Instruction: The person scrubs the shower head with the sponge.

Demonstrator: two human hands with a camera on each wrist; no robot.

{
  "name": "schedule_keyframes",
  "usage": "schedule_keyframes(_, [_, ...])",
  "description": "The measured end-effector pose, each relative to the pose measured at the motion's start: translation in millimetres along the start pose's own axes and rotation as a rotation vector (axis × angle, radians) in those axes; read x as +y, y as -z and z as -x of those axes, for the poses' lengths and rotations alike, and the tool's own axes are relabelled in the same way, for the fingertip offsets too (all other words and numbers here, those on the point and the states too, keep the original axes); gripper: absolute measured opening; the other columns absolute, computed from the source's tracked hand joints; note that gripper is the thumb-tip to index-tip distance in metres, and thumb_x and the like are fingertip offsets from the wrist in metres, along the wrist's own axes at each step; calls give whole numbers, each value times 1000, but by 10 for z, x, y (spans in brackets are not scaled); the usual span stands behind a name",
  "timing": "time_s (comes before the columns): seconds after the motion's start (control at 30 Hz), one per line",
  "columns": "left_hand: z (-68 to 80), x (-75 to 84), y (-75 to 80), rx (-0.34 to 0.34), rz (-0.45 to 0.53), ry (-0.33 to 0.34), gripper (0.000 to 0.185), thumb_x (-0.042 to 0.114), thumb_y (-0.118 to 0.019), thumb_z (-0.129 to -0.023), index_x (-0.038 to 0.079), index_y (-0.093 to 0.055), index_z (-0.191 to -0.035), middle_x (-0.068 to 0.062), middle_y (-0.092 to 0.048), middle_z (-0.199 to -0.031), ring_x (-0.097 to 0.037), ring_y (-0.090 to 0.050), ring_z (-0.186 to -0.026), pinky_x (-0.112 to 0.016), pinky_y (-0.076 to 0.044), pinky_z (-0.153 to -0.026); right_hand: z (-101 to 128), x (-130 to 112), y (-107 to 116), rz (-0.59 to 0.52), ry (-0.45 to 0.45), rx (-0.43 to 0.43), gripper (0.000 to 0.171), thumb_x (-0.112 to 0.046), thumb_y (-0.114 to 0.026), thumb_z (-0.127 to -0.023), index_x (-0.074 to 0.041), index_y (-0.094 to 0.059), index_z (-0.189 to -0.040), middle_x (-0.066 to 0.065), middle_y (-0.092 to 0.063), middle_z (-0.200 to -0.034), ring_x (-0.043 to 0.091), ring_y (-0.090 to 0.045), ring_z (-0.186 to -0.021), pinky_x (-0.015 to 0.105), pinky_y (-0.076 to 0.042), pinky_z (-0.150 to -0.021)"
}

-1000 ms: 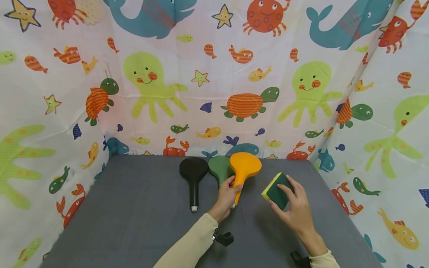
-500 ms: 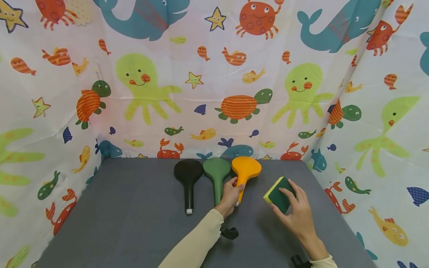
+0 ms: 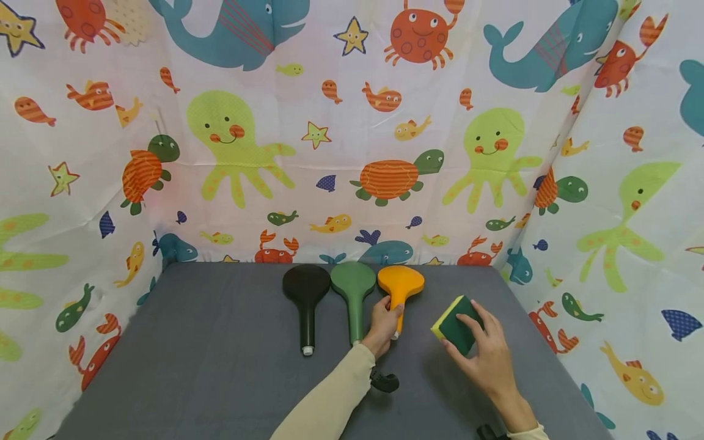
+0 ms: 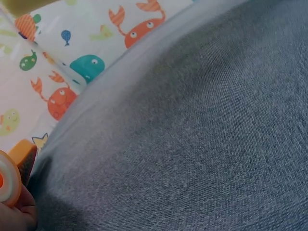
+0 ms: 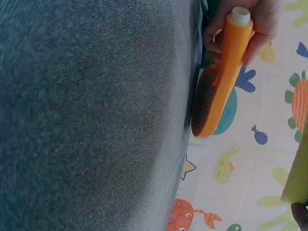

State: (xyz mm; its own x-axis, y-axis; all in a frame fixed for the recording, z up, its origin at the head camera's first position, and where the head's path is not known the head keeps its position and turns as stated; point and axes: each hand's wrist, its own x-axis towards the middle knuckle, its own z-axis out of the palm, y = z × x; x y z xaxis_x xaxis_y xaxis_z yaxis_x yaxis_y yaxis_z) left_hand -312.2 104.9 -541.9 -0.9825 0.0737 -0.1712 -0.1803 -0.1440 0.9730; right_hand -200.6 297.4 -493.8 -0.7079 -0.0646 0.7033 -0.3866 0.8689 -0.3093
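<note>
The left hand (image 3: 385, 318) has its grip curled round the handle of the orange shower head (image 3: 400, 287), which lies near the back edge of the grey bench (image 3: 220, 366) with its round head toward the printed curtain (image 3: 352, 122); the right wrist view shows the fingers (image 5: 262, 21) wrapped round the handle near its white end cap, the head tilted up on its edge against the cloth surface. Just to its left lie 2 more shower heads side by side, a green shower head (image 3: 354, 293) next to the hand and a black shower head (image 3: 305, 299) beyond it, both flat with handles pointing toward the person. The right hand (image 3: 486, 354) grasps a green and yellow sponge (image 3: 453, 324) with thumb and fingers pinching its sides, holding it tilted near the bench surface, to the right of the orange shower head and apart from it.
</note>
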Motion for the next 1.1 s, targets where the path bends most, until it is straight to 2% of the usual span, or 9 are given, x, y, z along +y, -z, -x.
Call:
schedule_keyframes(0.17, [-8, 5, -18, 9, 1, -29, 60, 13, -62, -96, -2, -36, -149, -20, -50, -142, -32, -55, -126, -45, -46, -105, 6, 12, -22, -9, -5, -3, 60, -28, -87, -65, -12, -65, -119, 18, -47, -146, 39, -45, -124, 60, -51, -80])
schedule_keyframes(0.4, [-2, 46, 17, -15, -17, -31, 64, 7, -68, -87, 0, -42, -146, -16, -57, -133, -27, -60, -114, -42, -50, -99, 6, 29, -54, -9, -13, -10, 60, -28, -88, -65, -12, -64, -119, 18, -47, -146, 39, -45, -124, 62, -50, -81])
schedule_keyframes(0.63, [9, -20, 64, -10, -131, -20, 61, 3, -69, -86, 2, -47, -143, -16, -56, -137, -31, -58, -121, -42, -50, -100, 3, 22, -68, -15, -12, -23, 60, -27, -87, -66, -12, -64, -119, 18, -47, -146, 38, -45, -123, 61, -51, -80])
schedule_keyframes(0.87, [36, -48, 130, -77, -262, -17, 52, 11, -63, -94, 4, -49, -143, -15, -57, -138, -27, -61, -118, -41, -51, -97, -30, -7, -87, -21, -13, -34, 58, -28, -87, -67, -13, -65, -119, 17, -46, -147, 39, -45, -123, 63, -50, -81])
schedule_keyframes(1.0, [71, -16, 192, -106, -335, -48, 45, 15, -60, -96, 6, -53, -140, -13, -59, -136, -25, -62, -116, -40, -52, -95, -57, -20, -92, -21, -4, -35, 58, -27, -86, -67, -12, -64, -119, 17, -46, -147, 39, -45, -123, 63, -50, -81])
schedule_keyframes(1.1, [109, 28, 246, -98, -372, -95, 42, 14, -59, -96, 7, -56, -137, -13, -60, -134, -25, -62, -115, -40, -53, -93, -99, -38, -92, -24, 15, -31, 59, -28, -86, -67, -12, -64, -119, 17, -46, -147, 39, -45, -124, 61, -51, -82])
